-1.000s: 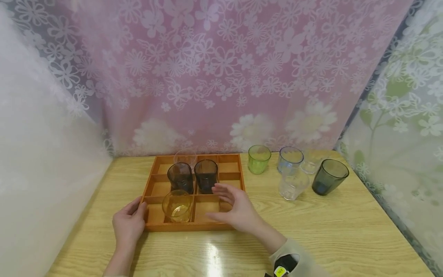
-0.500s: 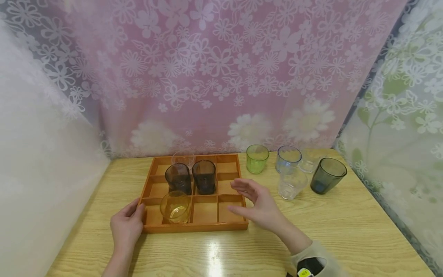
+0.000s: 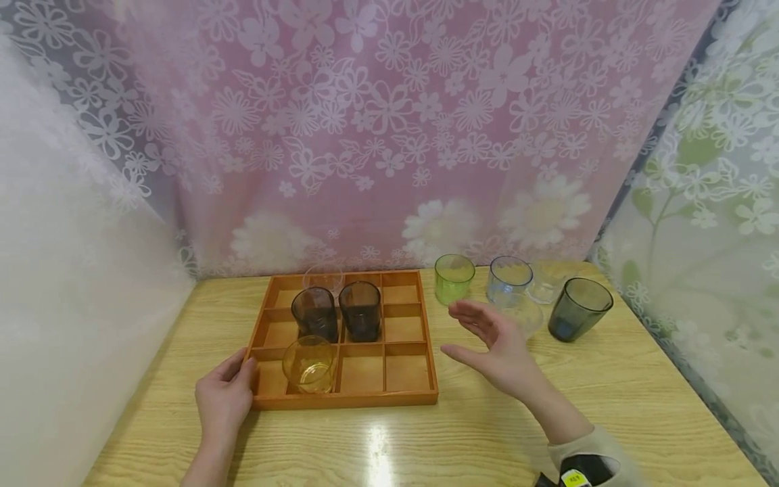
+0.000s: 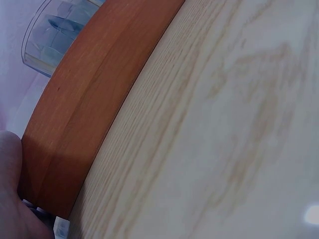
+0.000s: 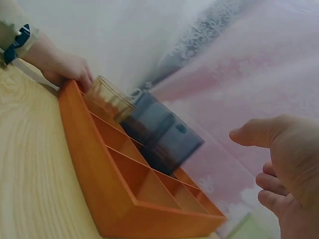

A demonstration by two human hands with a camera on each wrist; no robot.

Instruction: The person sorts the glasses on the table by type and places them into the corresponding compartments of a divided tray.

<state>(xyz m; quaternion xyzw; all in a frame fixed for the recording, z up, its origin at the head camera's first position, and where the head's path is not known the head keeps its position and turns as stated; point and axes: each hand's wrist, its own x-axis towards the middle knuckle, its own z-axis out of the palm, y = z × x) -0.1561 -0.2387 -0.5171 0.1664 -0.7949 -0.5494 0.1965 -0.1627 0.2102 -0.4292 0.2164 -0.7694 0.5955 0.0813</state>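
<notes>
My left hand point(image 3: 224, 391) grips the left front corner of a compartmented wooden tray point(image 3: 343, 402). In the tray, a yellow glass point(image 3: 308, 365) stands in the front row. One dark glass point(image 3: 314, 314) and a second dark glass point(image 3: 360, 311) stand side by side behind it, with a clear glass point(image 3: 323, 276) partly hidden at the back. My right hand point(image 3: 502, 352) hovers right of the tray with thumb and fingers spread, holding nothing. It covers part of a clear faceted glass point(image 3: 529, 316). The right wrist view shows the right hand point(image 5: 291, 159) apart from the tray.
A green glass point(image 3: 454, 280) stands just right of the tray's back corner. Farther right are a blue-rimmed glass point(image 3: 510, 279), another clear glass point(image 3: 546, 283) and a tall grey glass point(image 3: 580, 309). Flowered curtains point(image 3: 389, 135) enclose the wooden table point(image 3: 304, 446).
My right hand has moved rightward, from over the tray's front right compartments to beside the loose glasses. The left hand and the tray have stayed in place.
</notes>
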